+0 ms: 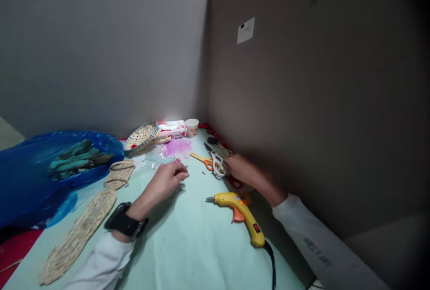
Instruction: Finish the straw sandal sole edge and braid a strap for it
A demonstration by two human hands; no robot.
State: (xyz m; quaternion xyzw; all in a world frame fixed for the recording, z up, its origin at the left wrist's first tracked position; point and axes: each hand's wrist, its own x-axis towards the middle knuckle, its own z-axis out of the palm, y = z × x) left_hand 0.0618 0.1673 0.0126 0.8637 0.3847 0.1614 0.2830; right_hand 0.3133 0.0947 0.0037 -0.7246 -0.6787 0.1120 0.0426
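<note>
My left hand (169, 179), with a dark watch on its wrist, is just above the table near a small pink binder clip (176, 159). Its fingers are drawn together; whatever may be between them is too small to make out. At the right, my right hand (240, 169) is at the handles of white-handled scissors (217, 164); its fingertips are partly hidden and blurred, so I cannot tell its grip. Orange-handled scissors (202, 160) lie beside these. A yellow glue gun (240, 202) rests nearer me, nozzle to the left. A braided sole-shaped piece (82, 232) and a smaller woven piece (120, 174) lie at left.
A blue plastic bag (23, 169) holding green cloth-like material (79, 160) takes up the left side. Toward the wall (101, 48) are a woven basket (143, 135), a pink-and-white package (174, 130) and a paper cup (191, 127). The glue gun's black cord (271, 263) runs toward me.
</note>
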